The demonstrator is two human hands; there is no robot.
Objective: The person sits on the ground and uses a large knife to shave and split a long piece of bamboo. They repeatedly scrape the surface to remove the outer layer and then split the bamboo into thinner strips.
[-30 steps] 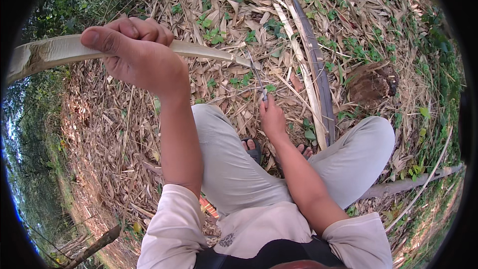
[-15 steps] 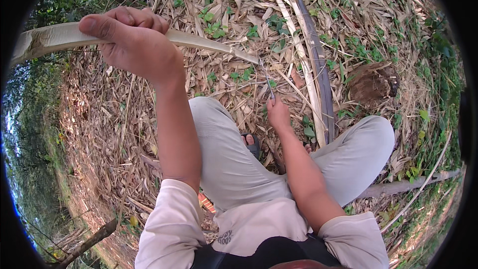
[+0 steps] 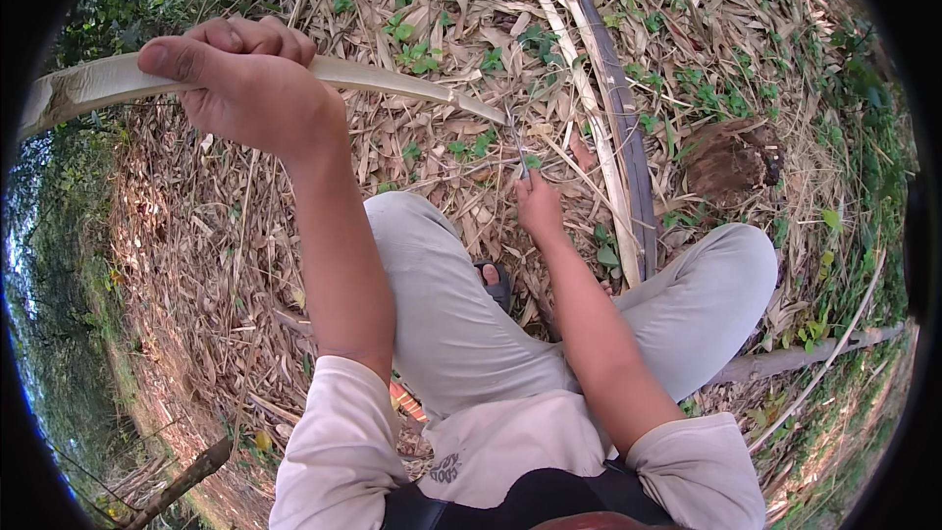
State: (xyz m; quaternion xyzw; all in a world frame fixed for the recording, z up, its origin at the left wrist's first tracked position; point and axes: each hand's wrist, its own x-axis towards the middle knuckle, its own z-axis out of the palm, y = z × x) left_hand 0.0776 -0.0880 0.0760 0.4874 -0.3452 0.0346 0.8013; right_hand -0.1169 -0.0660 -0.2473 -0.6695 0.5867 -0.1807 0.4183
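Observation:
My left hand [image 3: 257,88] is raised at the upper left, its fingers wrapped round a long pale strip of split bamboo [image 3: 388,81]. One part of the strip runs off to the left rim. Its other end slants down to the right, over the leaf litter. Lower down and in front of my knees, my right hand [image 3: 539,206] is closed on the handle of a thin-bladed knife [image 3: 519,149]. The blade points up and away from me, and its tip meets or nearly meets the far end of the strip. Whether they touch is too small to tell.
Pale split strips [image 3: 596,108] and a dark grey pole [image 3: 618,98] lie on the leaves right of the knife. Further right sits a brown stump [image 3: 731,162]. A grey branch [image 3: 800,363] lies beyond my right knee, another branch [image 3: 182,479] at lower left.
My left hand has shifted a little left along or with the strip. My right hand and the knife have moved slightly up and left.

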